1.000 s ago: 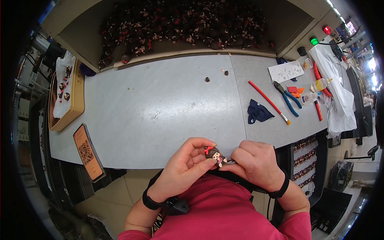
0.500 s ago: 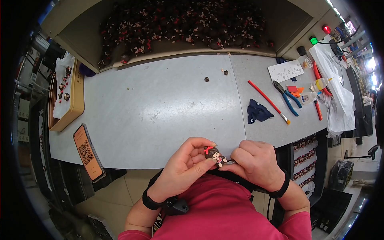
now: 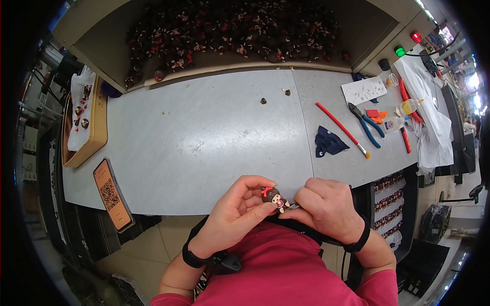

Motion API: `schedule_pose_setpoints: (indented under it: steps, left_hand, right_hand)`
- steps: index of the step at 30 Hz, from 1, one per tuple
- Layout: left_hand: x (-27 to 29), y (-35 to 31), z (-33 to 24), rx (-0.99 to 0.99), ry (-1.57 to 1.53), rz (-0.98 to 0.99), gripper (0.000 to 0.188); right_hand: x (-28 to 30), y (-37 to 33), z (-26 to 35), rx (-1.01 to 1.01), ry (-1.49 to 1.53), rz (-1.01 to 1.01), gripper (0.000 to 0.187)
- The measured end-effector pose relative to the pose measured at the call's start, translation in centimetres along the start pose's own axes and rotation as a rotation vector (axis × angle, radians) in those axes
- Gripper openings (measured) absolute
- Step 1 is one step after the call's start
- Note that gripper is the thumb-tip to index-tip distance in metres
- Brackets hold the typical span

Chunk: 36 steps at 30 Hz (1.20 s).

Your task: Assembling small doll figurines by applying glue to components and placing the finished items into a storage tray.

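Over the near edge of the table, my left hand (image 3: pixel 234 210) is closed around a small doll figurine (image 3: pixel 274 198), dark brown with a pale face and a red bow. Thumb and fingers pinch it with its front turned up. Close beside it, my right hand (image 3: pixel 326 208) is closed on a thin silver-grey blade-like tool (image 3: pixel 293 206). Only the tip of this tool shows, against the figurine's lower right side; the rest is hidden in my fist. Whether the tip is cutting or only touching, I cannot tell.
A bin (image 3: pixel 240 35) heaped with similar figurines spans the back. On the right lie a red-handled brush (image 3: pixel 342 128), blue-handled pliers (image 3: pixel 368 126), a dark cloth (image 3: pixel 329 142) and squeeze bottles (image 3: pixel 394 124). At left are a lined box (image 3: pixel 100 120) and a phone (image 3: pixel 113 195).
Both hands stay nearly in place. The silver tip beside the figurine shows slightly differently.
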<state>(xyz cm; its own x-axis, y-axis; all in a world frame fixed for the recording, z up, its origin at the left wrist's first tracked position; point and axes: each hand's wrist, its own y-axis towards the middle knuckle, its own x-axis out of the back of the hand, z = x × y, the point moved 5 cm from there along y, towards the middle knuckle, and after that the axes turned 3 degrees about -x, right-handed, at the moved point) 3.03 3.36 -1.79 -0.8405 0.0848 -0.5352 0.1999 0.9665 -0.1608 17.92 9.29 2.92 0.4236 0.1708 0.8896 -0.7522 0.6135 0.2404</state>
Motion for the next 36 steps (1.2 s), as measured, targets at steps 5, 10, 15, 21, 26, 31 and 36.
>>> schedule_pose_setpoints:
  steps: [5,10,15,21,26,31,36]
  left_hand:
    - [-0.04,0.05,-0.03,-0.02,0.005,0.009,0.033]
    - [-0.04,0.08,-0.02,-0.027,0.009,0.0,0.033]
    - [-0.07,0.12,-0.07,-0.042,0.009,-0.001,0.032]
    - [-0.12,0.13,-0.12,-0.054,0.022,-0.003,0.032]
    - [-0.14,0.14,-0.2,-0.061,0.032,-0.01,0.032]
    - [-0.1,0.11,-0.15,-0.067,0.038,-0.021,0.032]
    - [-0.09,0.06,-0.09,-0.068,0.02,-0.02,0.032]
  right_hand:
    - [0.17,-0.12,0.24,-0.01,-0.026,0.024,0.043]
    - [0.19,-0.09,0.16,-0.022,-0.041,0.013,0.043]
    - [0.17,-0.16,0.11,0.02,-0.059,-0.011,0.04]
    - [0.14,-0.18,0.07,0.007,-0.046,-0.007,0.039]
    - [-0.09,-0.36,0.01,-0.023,-0.016,0.001,0.041]
    - [-0.04,-0.33,0.11,-0.021,-0.028,0.003,0.041]
    - [-0.11,-0.4,-0.11,-0.018,-0.026,-0.026,0.041]
